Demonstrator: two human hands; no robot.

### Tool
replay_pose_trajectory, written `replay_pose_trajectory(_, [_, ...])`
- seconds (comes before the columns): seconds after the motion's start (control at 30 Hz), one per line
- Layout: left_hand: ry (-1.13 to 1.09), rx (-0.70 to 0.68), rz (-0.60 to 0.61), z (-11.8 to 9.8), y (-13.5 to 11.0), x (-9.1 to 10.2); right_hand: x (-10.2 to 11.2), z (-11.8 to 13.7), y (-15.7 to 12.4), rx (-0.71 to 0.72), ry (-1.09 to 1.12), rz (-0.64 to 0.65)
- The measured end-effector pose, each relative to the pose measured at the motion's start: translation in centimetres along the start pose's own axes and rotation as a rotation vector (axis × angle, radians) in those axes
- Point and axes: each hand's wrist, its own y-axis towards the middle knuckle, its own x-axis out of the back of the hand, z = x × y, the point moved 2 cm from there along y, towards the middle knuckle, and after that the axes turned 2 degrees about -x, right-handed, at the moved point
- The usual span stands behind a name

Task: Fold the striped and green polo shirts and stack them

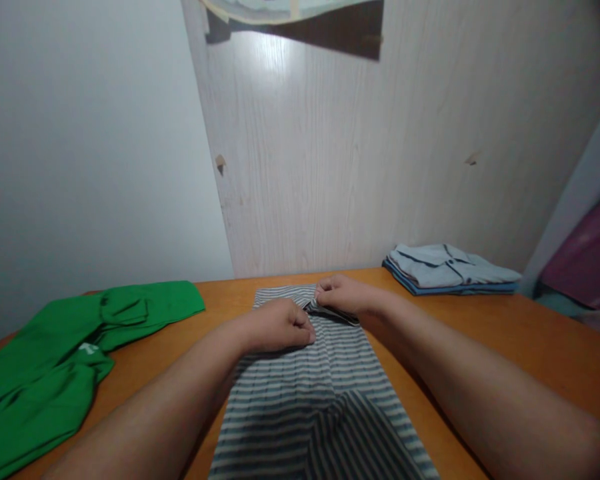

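Note:
A grey and white striped shirt [300, 380] lies lengthwise on the table in front of me, its sides folded into a long strip. Near its far end, my left hand [283, 325] is closed with fingers curled on the cloth. Slightly farther back and to the right, my right hand [343, 293] pinches the fabric by what looks like the collar, lifting it a little. A darker striped part, perhaps a sleeve, lies over the near end. The fingertips of both hands are partly hidden.
Green clothing [55, 353] is spread on the orange table [480, 360] at the left. A stack of folded shirts [450, 267] sits at the back right. Behind the table rises a pale wood-grain panel [300, 167]. Pink fabric [587, 253] shows at the far right.

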Motion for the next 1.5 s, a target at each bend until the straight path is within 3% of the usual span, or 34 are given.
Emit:
replay_pose_trajectory(0.07, [-0.146, 0.044, 0.003, 0.6, 0.0, 0.4, 0.0, 0.2, -0.1, 0.0, 0.038, 0.08])
replay_pose_trajectory(0.2, [-0.29, 0.078, -0.237, 2.4, 0.3, 1.6, -0.5, 0.4, -0.1, -0.04, 0.047, 0.176])
replay_pose_trajectory(0.27, [-0.309, 0.088, -0.296, 3.3, 0.3, 1.8, -1.0, 0.3, -0.2, -0.073, 0.046, 0.243])
replay_pose_trajectory(0.4, [-0.254, 0.083, -0.085, 4.6, 0.3, 0.7, -1.2, 0.1, -0.4, -0.109, 0.013, 0.34])
replay_pose_trajectory(0.47, [-0.232, 0.095, -0.118, 5.4, 0.4, 0.5, -0.6, -0.3, 0.0, -0.087, -0.023, 0.225])
replay_pose_trajectory(0.6, [-0.167, 0.179, -0.507, 8.6, 0.3, 1.5, 1.3, -2.5, 1.1, -0.032, -0.151, -0.229])
replay_pose_trajectory(0.7, [0.095, 0.283, -0.676, 11.0, -0.4, 2.3, 2.0, -4.6, 1.6, -0.019, -0.336, -0.414])
replay_pose_trajectory(0.87, [0.436, 0.351, -0.568, 12.0, -1.2, 1.6, 1.9, -6.3, 1.7, -0.034, -0.559, -0.371])
replay_pose_trajectory(1.03, [0.433, 0.362, -0.482, 11.6, -0.3, 0.6, 1.4, -5.8, 1.7, -0.017, -0.6, -0.374])
replay_pose_trajectory(1.2, [0.396, 0.425, -0.418, 11.7, 0.1, 0.7, 0.4, -5.9, 1.7, -0.116, -0.605, -0.292])
replay_pose_trajectory(1.5, [0.217, 0.475, -0.617, 13.6, 0.3, 1.0, 0.8, -6.5, 2.3, -0.237, -0.541, -0.461])
